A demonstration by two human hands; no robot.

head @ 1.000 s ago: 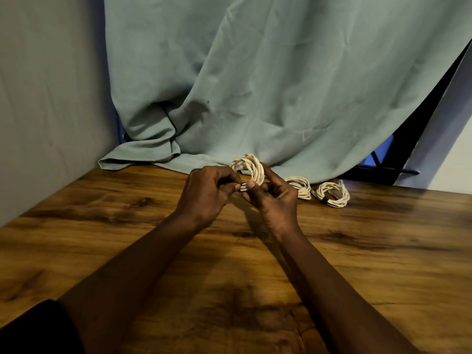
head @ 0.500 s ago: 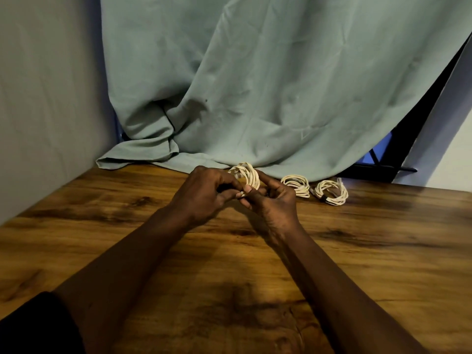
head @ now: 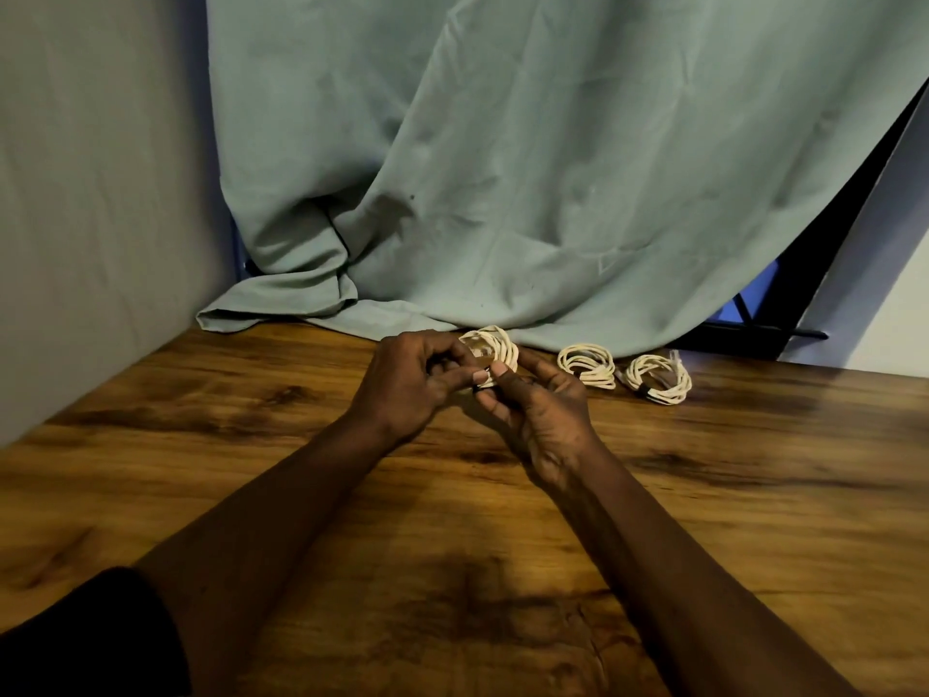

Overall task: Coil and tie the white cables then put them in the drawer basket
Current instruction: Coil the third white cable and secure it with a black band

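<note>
1. A coil of white cable [head: 495,347] is held above the bench [head: 754,495], just in front of the lower edge of the grey-green curtain [head: 502,193]. It is wound in several loose round loops, looks cream in this light, and is stood nearly on edge.
2. The coil's lower side is pinched by the left hand [head: 407,389], whose grip is clenched on it with thumb and forefinger.
3. The same lower side is pinched by the right hand [head: 543,410]. Its grip is likewise closed on the coil, and its fingertips are met by those of the left.
4. A second coil [head: 588,364] is laid flat on the bench at the curtain's hem, to the right of the held one and apart from it.
5. A third coil [head: 658,377] is laid just right of the second, also by the curtain's hem. It is bound by a black tie [head: 645,392], and a loose end is seen sticking up at its far side.
</note>
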